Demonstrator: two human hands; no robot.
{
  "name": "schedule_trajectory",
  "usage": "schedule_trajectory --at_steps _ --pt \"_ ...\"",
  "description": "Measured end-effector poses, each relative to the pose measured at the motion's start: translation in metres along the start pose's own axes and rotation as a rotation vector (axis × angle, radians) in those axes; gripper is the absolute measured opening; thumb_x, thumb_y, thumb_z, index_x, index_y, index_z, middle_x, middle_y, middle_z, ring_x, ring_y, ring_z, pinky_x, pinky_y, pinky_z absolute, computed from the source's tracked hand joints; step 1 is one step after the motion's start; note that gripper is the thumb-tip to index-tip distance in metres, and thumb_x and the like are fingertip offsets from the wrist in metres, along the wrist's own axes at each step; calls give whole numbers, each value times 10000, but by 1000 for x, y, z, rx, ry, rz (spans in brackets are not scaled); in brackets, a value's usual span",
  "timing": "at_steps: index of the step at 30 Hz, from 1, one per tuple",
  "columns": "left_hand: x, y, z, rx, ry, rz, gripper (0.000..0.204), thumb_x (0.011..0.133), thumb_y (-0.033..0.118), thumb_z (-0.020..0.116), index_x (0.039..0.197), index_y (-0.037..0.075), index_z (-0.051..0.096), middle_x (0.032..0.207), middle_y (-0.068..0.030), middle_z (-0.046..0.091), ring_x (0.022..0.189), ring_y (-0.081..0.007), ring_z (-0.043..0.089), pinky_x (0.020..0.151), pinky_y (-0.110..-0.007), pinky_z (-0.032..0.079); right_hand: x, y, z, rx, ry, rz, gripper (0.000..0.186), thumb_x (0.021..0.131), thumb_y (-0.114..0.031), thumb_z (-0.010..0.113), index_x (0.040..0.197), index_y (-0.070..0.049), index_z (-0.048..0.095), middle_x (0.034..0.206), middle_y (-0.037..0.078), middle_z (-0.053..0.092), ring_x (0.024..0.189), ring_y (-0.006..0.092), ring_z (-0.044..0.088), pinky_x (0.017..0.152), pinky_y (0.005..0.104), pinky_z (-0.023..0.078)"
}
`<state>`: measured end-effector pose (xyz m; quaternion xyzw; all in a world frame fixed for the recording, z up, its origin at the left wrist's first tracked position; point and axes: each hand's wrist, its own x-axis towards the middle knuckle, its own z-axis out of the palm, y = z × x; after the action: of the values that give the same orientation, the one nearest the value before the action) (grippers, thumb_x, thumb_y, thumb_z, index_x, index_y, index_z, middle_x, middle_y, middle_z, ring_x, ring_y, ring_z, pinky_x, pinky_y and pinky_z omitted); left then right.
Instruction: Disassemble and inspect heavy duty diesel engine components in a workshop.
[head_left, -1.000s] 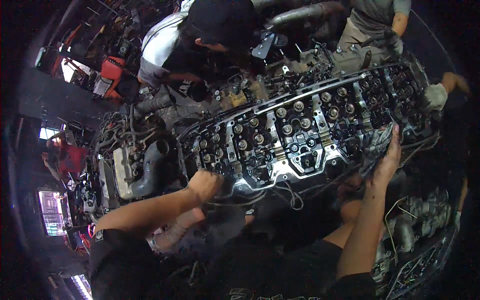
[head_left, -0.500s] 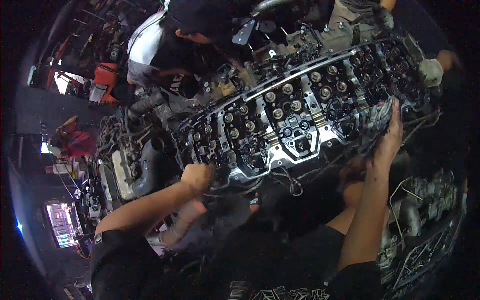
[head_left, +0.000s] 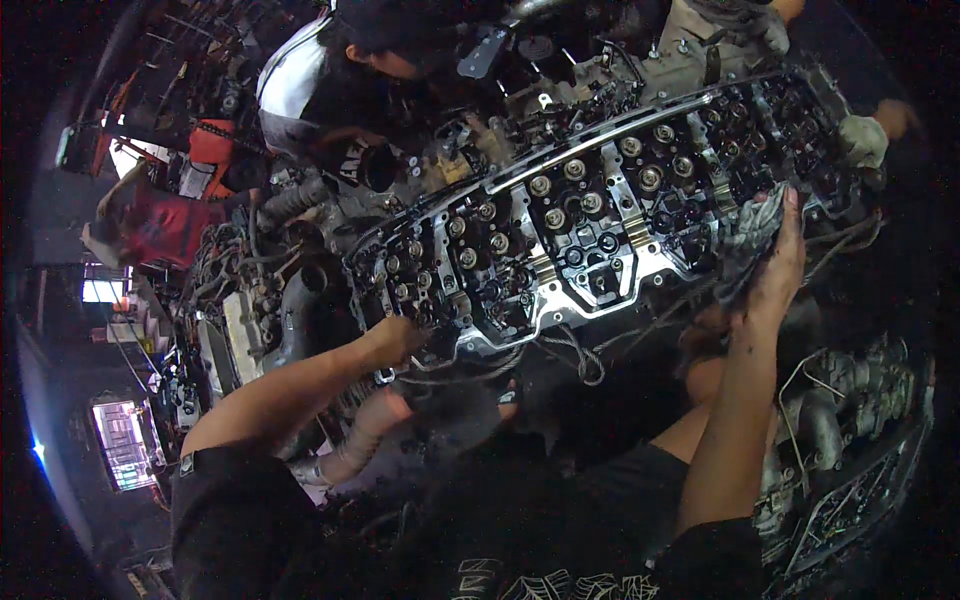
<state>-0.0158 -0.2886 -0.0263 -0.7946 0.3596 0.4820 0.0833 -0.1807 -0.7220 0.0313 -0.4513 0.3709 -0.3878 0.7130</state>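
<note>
A long engine cylinder head (head_left: pixel 590 215) with valve springs and shiny metal rails lies diagonally across the middle. My left hand (head_left: pixel 395 340) is closed around the near left edge of the head. My right hand (head_left: pixel 775 265) presses a grey rag (head_left: pixel 752 228) against the right part of the head, fingers pointing up. A person in a black and white shirt (head_left: pixel 300 75) leans over the far side of the engine.
A black hose (head_left: pixel 295 310) and engine parts sit at the left. Metal pipes and brackets (head_left: pixel 840 420) lie at the lower right. Another person's hand (head_left: pixel 865 135) rests at the far right. Red equipment (head_left: pixel 165 215) stands at the left.
The view has shifted so the engine sits higher. My right hand has slid up along the right side of the head with the rag. My left hand keeps its grip.
</note>
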Motion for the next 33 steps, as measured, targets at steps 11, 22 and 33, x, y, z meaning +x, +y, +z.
schedule_trajectory --at_steps 11,22,33 --pt "-11 42 -7 147 140 -421 485 788 310 583 1191 66 472 867 -157 652 810 -341 644 688 -430 530 -6 -1 8 5 23 -17 324 904 -336 546 1027 -39 589 878 18 588 751 108 559 670 242 453" --pt "-38 -35 -18 20 212 238 271 754 219 564 969 87 664 833 -170 638 717 -346 608 628 -428 475 -12 -10 9 -229 129 -121 581 882 -465 515 1178 34 557 1208 144 547 1099 233 499 971 340 345" --pt "77 165 -207 -1217 825 450 432 882 430 524 1107 63 560 981 -32 587 826 -154 546 752 -292 444 -6 14 -5 -158 174 -173 425 867 -369 607 1032 22 609 1048 96 586 976 182 532 899 316 394"
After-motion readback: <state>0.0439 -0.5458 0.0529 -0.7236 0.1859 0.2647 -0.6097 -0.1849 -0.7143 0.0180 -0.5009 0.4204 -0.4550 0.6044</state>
